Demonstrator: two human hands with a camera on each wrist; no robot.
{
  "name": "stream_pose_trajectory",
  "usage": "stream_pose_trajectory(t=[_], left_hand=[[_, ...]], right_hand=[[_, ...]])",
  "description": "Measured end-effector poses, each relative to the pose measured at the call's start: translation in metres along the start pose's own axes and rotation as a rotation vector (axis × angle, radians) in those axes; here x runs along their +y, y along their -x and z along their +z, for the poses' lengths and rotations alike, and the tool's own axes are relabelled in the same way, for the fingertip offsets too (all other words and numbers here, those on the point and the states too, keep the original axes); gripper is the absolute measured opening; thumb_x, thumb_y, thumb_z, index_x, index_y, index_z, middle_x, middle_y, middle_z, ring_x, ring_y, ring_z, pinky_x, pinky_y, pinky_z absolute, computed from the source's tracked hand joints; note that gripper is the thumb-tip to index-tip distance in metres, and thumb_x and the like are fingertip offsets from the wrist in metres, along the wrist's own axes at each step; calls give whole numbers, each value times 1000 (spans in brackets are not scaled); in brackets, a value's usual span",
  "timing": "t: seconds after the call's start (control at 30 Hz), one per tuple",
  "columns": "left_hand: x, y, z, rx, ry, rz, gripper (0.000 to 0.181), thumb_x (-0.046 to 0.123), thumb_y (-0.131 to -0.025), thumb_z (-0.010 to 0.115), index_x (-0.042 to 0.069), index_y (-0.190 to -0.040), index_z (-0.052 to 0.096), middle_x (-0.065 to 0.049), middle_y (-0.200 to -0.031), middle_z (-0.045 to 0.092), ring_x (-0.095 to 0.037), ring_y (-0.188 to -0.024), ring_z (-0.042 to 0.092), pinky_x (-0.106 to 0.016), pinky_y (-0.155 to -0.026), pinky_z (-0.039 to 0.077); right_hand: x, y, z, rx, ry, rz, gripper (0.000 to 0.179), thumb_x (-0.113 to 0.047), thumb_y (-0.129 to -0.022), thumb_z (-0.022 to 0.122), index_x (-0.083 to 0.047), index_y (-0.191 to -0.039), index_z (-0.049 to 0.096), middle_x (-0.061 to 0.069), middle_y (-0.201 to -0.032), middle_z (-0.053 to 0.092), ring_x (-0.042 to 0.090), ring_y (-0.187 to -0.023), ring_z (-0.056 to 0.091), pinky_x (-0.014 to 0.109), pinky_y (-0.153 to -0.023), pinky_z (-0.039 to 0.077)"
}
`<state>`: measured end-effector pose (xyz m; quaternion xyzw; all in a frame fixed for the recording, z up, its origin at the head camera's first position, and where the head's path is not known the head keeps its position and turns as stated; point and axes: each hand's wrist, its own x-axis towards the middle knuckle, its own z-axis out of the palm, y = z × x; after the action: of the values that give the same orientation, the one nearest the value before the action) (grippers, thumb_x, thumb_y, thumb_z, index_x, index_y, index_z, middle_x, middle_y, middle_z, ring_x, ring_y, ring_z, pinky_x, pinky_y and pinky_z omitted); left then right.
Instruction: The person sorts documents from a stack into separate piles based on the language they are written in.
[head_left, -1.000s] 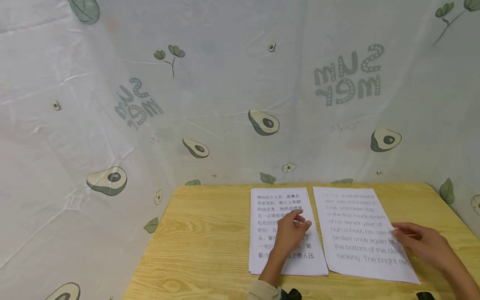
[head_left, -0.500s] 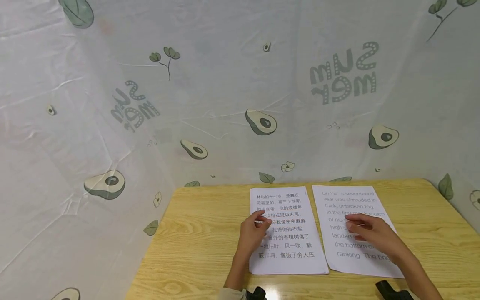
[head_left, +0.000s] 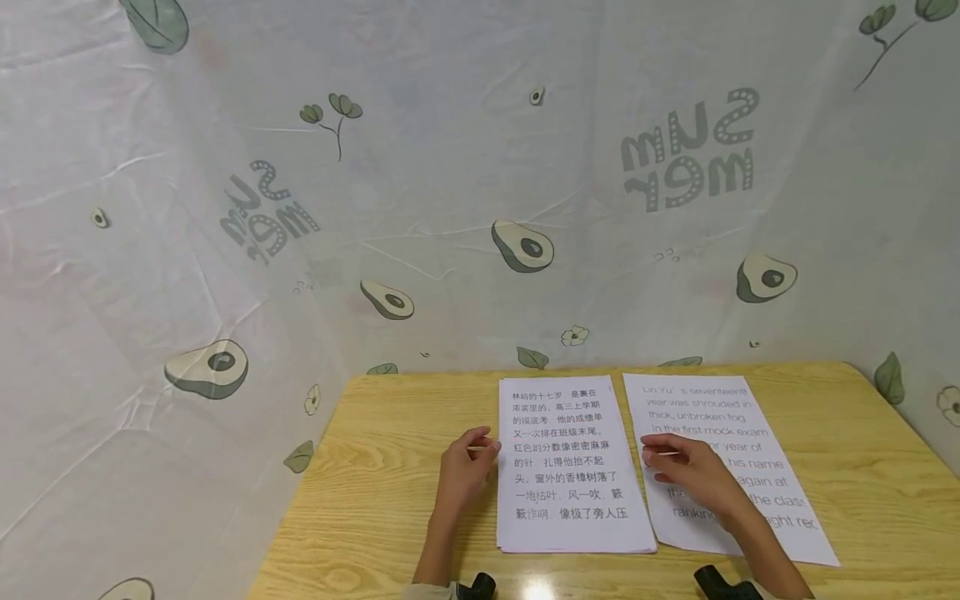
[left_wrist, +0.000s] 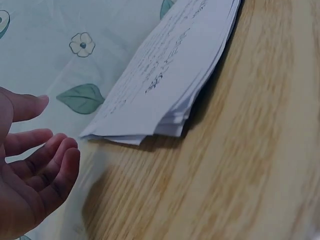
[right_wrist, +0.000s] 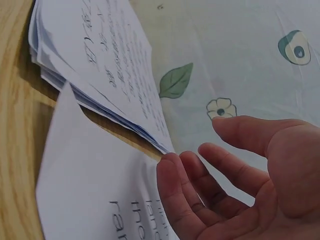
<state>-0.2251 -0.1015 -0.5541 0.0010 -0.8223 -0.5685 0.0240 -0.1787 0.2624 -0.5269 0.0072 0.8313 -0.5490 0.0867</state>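
A stack of paper sheets (head_left: 562,533) printed with Chinese text lies on the wooden table, its layered edges showing in both wrist views. To its right lies a sheet of paper (head_left: 765,450) with English text, slightly tilted. My left hand (head_left: 463,471) is by the stack's left edge, fingers loosely bent and holding nothing. In the left wrist view its fingertips (left_wrist: 72,150) are apart from the paper corner. Over the English sheet's left part, near the gap between the papers, is my right hand (head_left: 693,471). Its fingers are relaxed and hold nothing; whether they touch the sheet I cannot tell.
The wooden table (head_left: 375,500) extends left and right of the papers. Behind it hangs a pale curtain (head_left: 435,167) printed with avocados, leaves and flowers. Black straps with small devices sit on both wrists, partly cut off at the lower frame edge.
Both hands have moved left. The left hand went from above the Chinese stack to its left side. The right hand went from the English sheet's right edge to its left part. The papers stay put.
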Motion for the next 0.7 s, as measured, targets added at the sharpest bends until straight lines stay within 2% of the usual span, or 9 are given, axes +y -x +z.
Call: stream_pose_trajectory(t=[0.2, 0.4, 0.7], left_hand=[[-3, -1, -2, -22, -5, 5, 41, 19, -100, 76, -2, -135, 70, -13, -113, 74, -15, -81, 68, -25, -63, 59], [-1, -3, -2, -50, 6, -21, 40, 18, -101, 75, -3, -134, 70, -13, -110, 73, -16, -79, 67, -26, -63, 59], [-4, -1, 2, -49, -102, 23, 36, 16, -99, 76, -5, -127, 73, -9, -102, 74, -13, -85, 65, -20, -67, 55]], right_hand=[[-2, 1, 8, 17, 15, 0, 50, -20, -107, 66, 10, -147, 57, 27, -135, 68, 10, -105, 71, 26, -85, 64], [-1, -1, 15, 33, 27, 7, 50, -18, -107, 66, 11, -147, 56, 23, -130, 70, 13, -101, 72, 25, -83, 64], [5, -3, 21, 25, 25, 39, 53, -21, -106, 68, 10, -146, 57, 18, -122, 71, 14, -97, 74, 27, -80, 65]])
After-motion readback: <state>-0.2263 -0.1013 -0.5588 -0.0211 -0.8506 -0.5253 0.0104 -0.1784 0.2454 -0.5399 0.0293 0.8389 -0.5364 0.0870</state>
